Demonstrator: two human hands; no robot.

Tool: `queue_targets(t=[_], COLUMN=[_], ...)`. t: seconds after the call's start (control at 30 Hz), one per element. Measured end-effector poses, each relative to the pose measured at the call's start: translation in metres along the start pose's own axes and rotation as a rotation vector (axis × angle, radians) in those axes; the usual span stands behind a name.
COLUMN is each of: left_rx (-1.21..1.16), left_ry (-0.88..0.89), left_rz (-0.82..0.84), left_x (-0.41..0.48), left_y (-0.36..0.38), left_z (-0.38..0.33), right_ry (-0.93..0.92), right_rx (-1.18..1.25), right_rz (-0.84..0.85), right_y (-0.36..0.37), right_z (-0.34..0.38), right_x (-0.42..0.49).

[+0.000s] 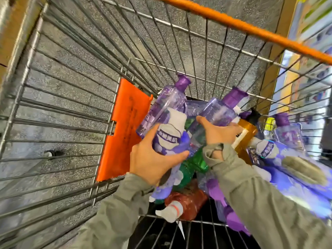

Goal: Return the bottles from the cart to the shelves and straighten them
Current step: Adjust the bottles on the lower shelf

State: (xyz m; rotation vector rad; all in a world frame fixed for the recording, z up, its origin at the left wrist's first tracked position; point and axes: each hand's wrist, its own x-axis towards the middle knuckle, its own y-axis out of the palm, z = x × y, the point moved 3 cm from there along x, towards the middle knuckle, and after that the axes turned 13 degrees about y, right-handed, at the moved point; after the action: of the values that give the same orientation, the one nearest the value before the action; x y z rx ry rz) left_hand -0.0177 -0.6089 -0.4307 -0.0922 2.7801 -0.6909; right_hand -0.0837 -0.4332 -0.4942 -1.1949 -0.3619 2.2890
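Bottles (213, 191) lie heaped in the near end of a wire cart (59, 108), filling the frame from six o'clock round to three o'clock. At nine o'clock the cart's grey wire wall stands over a speckled grey floor (53, 83), seen through the mesh. Just left of centre an orange plastic flap (124, 130) lies against the wires. The left hand (152, 159) comes up from six o'clock in a grey-green sleeve (115, 212) and grips the left purple bottle (167, 121) at its white-and-purple label, thumb stretched across the front and fingers up its left side. That bottle's purple cap points to about one o'clock. At this hand's four o'clock a green bottle (188, 169) lies in the pile. Below it a red-brown bottle (188, 198) rests on the cart's bottom wires, its white nozzle pointing to eight o'clock. The right hand (218, 133) holds the right purple bottle (219, 112) low on its body, thumb raised along the near face and fingers curled round the far side, with the cap toward one o'clock. At this hand's three o'clock an amber bottle (248, 133) lies just beside the fingers. Further right more purple bottles (289, 135) and purple packs (296, 186) crowd the corner, too blurred to read. An orange handle bar (242, 26) runs from twelve o'clock down to three o'clock, and beyond it at two o'clock stand blurred shelves (309, 24).
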Motion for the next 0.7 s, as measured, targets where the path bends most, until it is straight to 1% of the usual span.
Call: queue_targets(t=[0.07,0.17,0.33,0.43,0.57,0.7], left_rx=[-0.043,-0.034,-0.046,-0.057,-0.099,-0.117], left_ry=[0.004,0.018,0.082,0.142,0.223,0.297], left_rz=[-0.020,-0.047,-0.138,-0.181,-0.190,-0.200], left_x=[0.007,0.013,0.016,0.014,0.002,-0.011], left_y=[-0.001,0.000,-0.004,-0.012,-0.028,-0.048], left_z=[0.000,0.000,-0.011,-0.027,-0.057,-0.092], right_ry=[-0.042,-0.116,-0.144,-0.194,-0.316,-0.429], right_rx=[0.014,0.026,0.184,0.233,0.215,0.267], right_rz=[0.026,0.070,0.187,0.166,0.093,0.096], right_y=[-0.006,-0.017,-0.034,-0.051,-0.077,-0.102], right_z=[0.000,0.007,0.015,0.018,0.023,0.035], right_x=[0.001,-0.011,-0.022,-0.036,-0.072,-0.120])
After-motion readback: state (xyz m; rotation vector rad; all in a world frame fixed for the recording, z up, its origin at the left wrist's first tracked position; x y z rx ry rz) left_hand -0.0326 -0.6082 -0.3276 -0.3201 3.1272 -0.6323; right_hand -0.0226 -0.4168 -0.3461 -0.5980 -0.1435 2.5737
